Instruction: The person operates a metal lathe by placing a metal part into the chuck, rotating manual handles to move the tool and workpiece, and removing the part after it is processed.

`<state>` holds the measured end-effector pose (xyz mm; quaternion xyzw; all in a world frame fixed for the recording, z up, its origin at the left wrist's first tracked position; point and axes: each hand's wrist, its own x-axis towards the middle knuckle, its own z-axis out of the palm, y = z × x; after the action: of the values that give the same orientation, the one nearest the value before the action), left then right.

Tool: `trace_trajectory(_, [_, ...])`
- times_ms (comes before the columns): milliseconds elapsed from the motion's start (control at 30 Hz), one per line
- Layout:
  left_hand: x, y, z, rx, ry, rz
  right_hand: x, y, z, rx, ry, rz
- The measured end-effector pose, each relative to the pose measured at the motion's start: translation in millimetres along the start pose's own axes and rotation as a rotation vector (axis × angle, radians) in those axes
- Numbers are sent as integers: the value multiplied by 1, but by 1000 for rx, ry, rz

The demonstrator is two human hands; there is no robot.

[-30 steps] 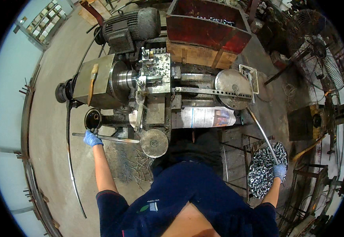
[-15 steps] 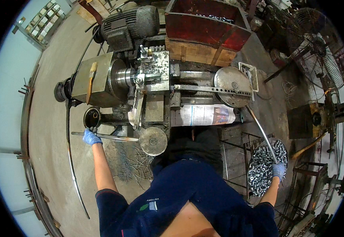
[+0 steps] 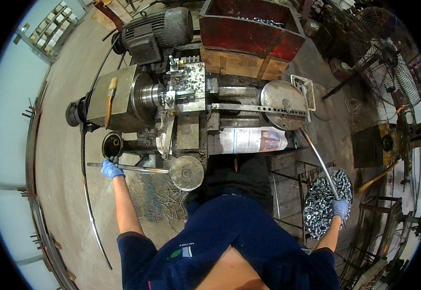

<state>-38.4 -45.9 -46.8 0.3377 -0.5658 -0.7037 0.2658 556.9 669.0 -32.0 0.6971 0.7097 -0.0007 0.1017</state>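
Observation:
My left hand point(image 3: 111, 168), in a light blue glove with dark fingertips, is closed on the metal lever rod point(image 3: 145, 169) that runs to a round disc point(image 3: 187, 173) at the front of a lathe-like machine. On the right, my other gloved hand, my right hand point(image 3: 339, 208), grips the lower end of a long steel lever point(image 3: 320, 161). That lever slants down from a big round plate point(image 3: 283, 105). Below this hand stands a round tray heaped with small metal parts point(image 3: 324, 212). Between the levers sit the spindle chuck point(image 3: 151, 95) and the metal tool slide point(image 3: 187, 89).
A brush point(image 3: 110, 101) lies on the headstock point(image 3: 111, 94). Behind are a motor point(image 3: 157, 31) and a red bin point(image 3: 251, 36) on a wooden crate point(image 3: 242, 64). Newspaper point(image 3: 249, 139) covers the machine's front. A fan point(image 3: 384, 58) stands right; metal shavings point(image 3: 169, 203) litter the floor.
The whole view has shifted very slightly. Both hands keep their hold on the two levers, which show no clear movement.

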Motion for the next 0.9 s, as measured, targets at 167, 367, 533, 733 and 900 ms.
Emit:
trace_trajectory(167, [3,0,1,-20,21,-31,1,2,3,9,-24,17])
trace_trajectory(367, [0,2,2,-15,36,-29,-3,5,6,53,27,-17])
trace_trajectory(533, [0,0,2,-39,23,-18,-4,6,5,50,-32,-4])
trace_trajectory(733, [3,-2,0,-58,24,-45,-5,8,11,20,32,-4])
trace_trajectory(900, [10,-7,-1,-75,23,-44,-7,10,15,31,36,-7])
